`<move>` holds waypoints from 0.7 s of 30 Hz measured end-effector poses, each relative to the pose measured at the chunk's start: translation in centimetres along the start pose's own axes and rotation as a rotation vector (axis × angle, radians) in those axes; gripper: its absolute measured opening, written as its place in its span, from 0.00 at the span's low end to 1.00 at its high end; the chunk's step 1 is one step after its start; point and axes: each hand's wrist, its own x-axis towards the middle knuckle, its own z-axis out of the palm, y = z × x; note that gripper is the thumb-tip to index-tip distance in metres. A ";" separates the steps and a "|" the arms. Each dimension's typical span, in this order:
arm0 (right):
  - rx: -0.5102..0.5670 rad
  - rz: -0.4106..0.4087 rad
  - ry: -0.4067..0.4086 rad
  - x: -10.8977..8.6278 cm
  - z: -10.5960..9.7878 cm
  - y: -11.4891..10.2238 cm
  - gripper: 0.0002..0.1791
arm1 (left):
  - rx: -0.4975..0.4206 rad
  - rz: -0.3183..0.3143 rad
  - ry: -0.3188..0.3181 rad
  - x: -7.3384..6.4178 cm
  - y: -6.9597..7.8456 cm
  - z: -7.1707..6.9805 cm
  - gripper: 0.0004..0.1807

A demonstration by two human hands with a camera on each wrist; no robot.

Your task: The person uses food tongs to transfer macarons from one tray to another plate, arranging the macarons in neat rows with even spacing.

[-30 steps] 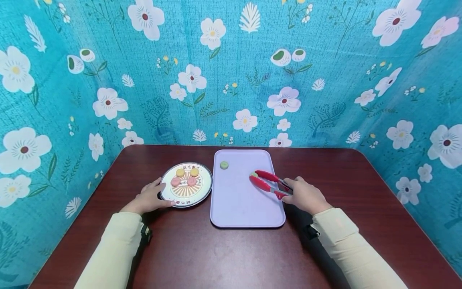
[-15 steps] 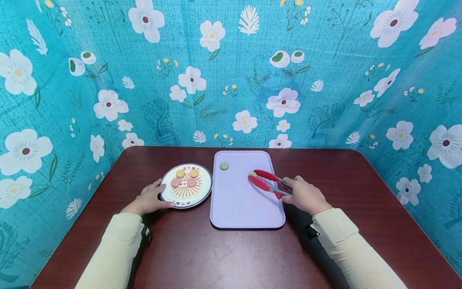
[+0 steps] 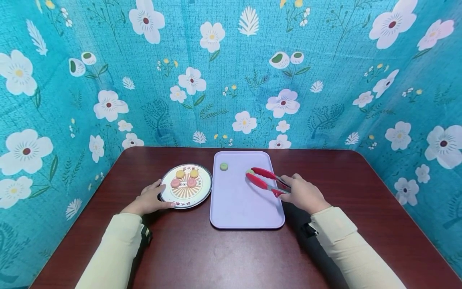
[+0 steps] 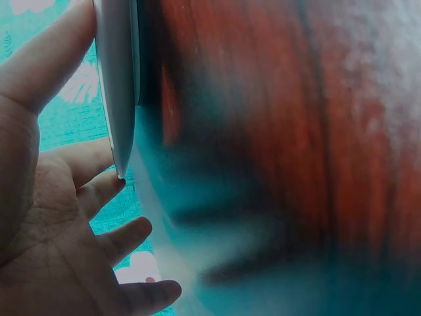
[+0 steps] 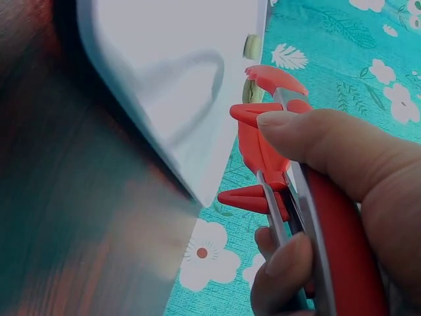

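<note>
My left hand (image 3: 147,198) touches the left rim of a round white plate (image 3: 203,192), thumb and fingers spread along its edge. On the plate lie two yellow macarons (image 3: 194,173) and two pink macarons (image 3: 175,183). With my right hand (image 3: 306,194) I grip red-tipped metal tongs (image 3: 260,183) over a lilac tray (image 3: 242,208). Between the tongs' tips is a green macaron (image 3: 250,171), partly hidden by them; the right wrist view also shows this macaron (image 5: 250,91). A second green macaron (image 3: 223,166) lies near the tray's far left corner.
Tray and plate stand side by side on a dark brown table (image 3: 234,257), almost touching. A turquoise flowered cloth (image 3: 223,80) hangs behind the table and along both sides. The tray has a low raised rim.
The tongs and the green macaron between their tips have shifted slightly left and away from me over the tray. My left hand and the plate have stayed in place.
</note>
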 end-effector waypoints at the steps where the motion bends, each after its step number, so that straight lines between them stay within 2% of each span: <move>1: -0.001 -0.004 0.004 0.0 0.0 -0.1 0.43 | -0.002 0.000 0.000 0.0 0.0 0.0 0.58; 12: -0.002 -0.039 0.034 0.4 -0.3 -1.0 0.41 | -0.008 -0.011 -0.001 -0.1 0.2 -0.1 0.57; 21: -0.012 -0.058 0.028 0.8 -0.2 -1.6 0.42 | 0.001 -0.014 -0.003 -0.1 0.2 -0.2 0.58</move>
